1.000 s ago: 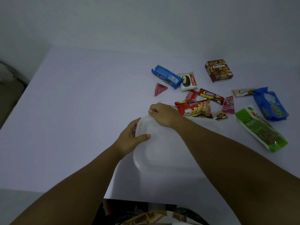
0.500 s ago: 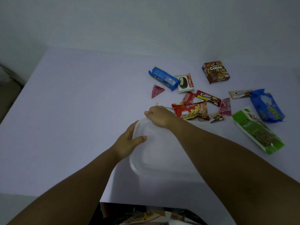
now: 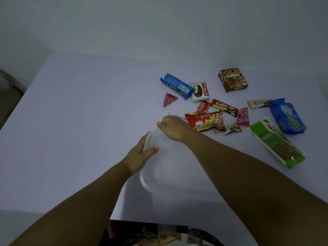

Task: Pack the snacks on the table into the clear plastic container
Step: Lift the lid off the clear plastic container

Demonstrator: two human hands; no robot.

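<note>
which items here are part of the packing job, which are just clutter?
Job:
clear plastic container, gripped by left hand and right hand
Collon box
Choco Pie
green nuts bag
red snack bag

Clutter:
dark bag below table edge

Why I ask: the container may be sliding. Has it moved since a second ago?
No. The clear container lies just as close to the red chips bag, on that bag's near-left side.

Pale wall (image 3: 159, 23) behind; dark cluttered bag (image 3: 159, 235) at bottom edge.
</note>
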